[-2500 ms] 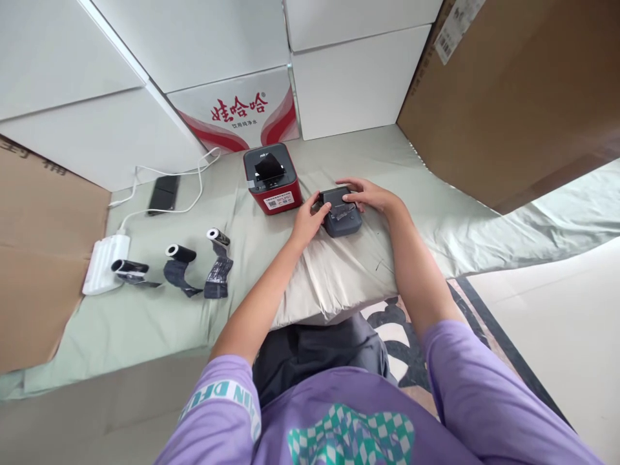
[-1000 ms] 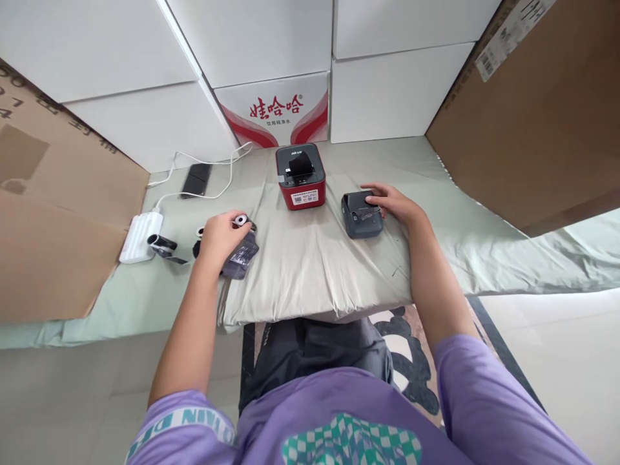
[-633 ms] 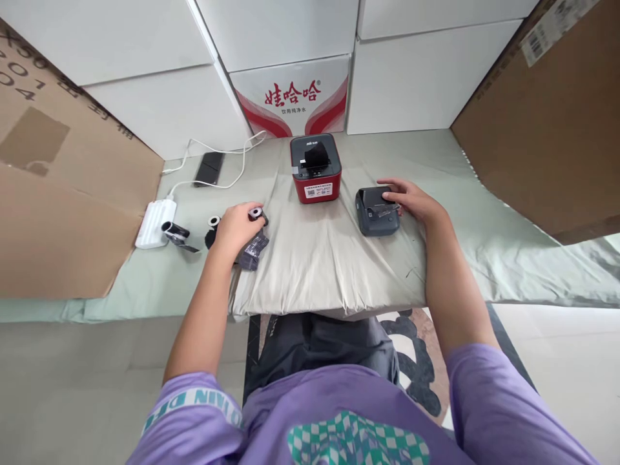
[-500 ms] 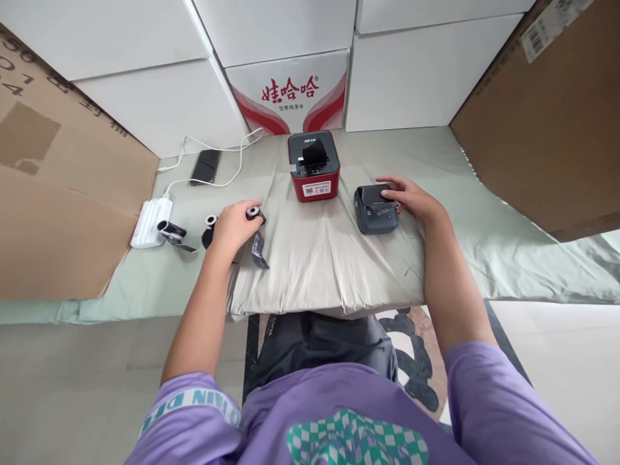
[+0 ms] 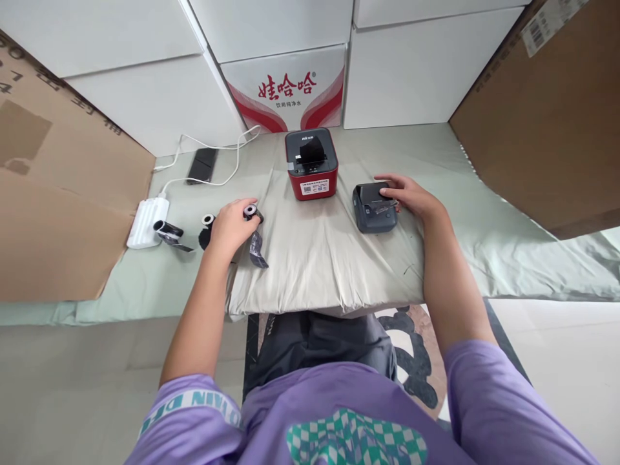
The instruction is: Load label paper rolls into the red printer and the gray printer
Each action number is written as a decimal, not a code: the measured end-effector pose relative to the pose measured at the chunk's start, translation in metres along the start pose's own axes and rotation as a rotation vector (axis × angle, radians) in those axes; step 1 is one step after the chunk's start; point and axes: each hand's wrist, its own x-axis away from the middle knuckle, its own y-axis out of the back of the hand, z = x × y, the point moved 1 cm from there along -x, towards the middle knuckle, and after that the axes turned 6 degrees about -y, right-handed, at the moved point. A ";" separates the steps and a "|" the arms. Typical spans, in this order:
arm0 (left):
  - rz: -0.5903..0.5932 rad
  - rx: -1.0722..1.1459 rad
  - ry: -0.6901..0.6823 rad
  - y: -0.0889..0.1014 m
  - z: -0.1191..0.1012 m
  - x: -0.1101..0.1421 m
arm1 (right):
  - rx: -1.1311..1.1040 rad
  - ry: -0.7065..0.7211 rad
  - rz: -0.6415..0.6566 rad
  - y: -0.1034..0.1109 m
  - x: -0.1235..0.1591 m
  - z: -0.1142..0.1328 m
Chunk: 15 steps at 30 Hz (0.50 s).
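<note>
My left hand (image 5: 231,226) is closed around a small roll of black label tape (image 5: 250,211), whose loose strip (image 5: 256,250) curls down onto the cloth. Just left of that hand stands a second black roll (image 5: 207,221), partly hidden by it. A third roll (image 5: 168,228) lies farther left with its end unrolled. On the other side, my right hand (image 5: 411,197) grips a dark grey portable label printer (image 5: 375,224), thumb on the top and fingers at the back and right side. A black strip (image 5: 380,206) sticks out at the printer's front top edge.
A red and black printer (image 5: 312,186) stands at the back centre. To the left are a white power strip (image 5: 148,223), a white cable (image 5: 237,158) and a black phone (image 5: 202,164). Cardboard boxes (image 5: 62,213) flank the cloth-covered table (image 5: 310,271); white boxes (image 5: 397,77) line the back.
The whole view has shifted slightly. Both hands keep their places, the left on the tape roll and the right on the portable printer.
</note>
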 end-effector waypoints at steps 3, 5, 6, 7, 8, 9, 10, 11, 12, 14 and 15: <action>0.009 -0.007 0.034 0.001 -0.002 0.000 | 0.005 -0.006 0.000 0.000 0.001 0.001; 0.021 -0.013 0.051 0.001 -0.003 0.000 | 0.012 -0.015 -0.006 0.000 0.001 0.001; 0.024 -0.015 0.054 0.001 -0.003 0.000 | 0.012 -0.017 -0.009 0.000 0.001 0.000; 0.026 -0.016 0.053 0.001 -0.003 0.000 | 0.009 -0.018 -0.010 0.000 0.000 0.000; 0.024 -0.016 0.050 0.001 -0.002 -0.001 | 0.005 -0.016 -0.012 0.000 0.000 0.000; 0.022 -0.016 0.046 0.001 -0.002 -0.001 | 0.000 -0.013 -0.011 0.000 0.000 -0.001; 0.019 -0.016 0.043 0.001 -0.001 -0.001 | -0.005 -0.011 -0.009 0.000 -0.001 -0.001; 0.014 -0.016 0.042 0.001 0.000 -0.001 | -0.009 -0.011 -0.007 0.000 -0.001 -0.001; 0.006 -0.014 0.040 0.001 0.000 -0.001 | -0.009 -0.013 -0.005 0.000 -0.001 -0.002; -0.019 0.000 0.036 0.001 0.002 -0.001 | -0.010 -0.018 -0.004 0.000 -0.001 -0.001; -0.036 0.017 0.034 0.001 0.004 -0.001 | -0.012 -0.019 -0.004 0.000 -0.001 -0.001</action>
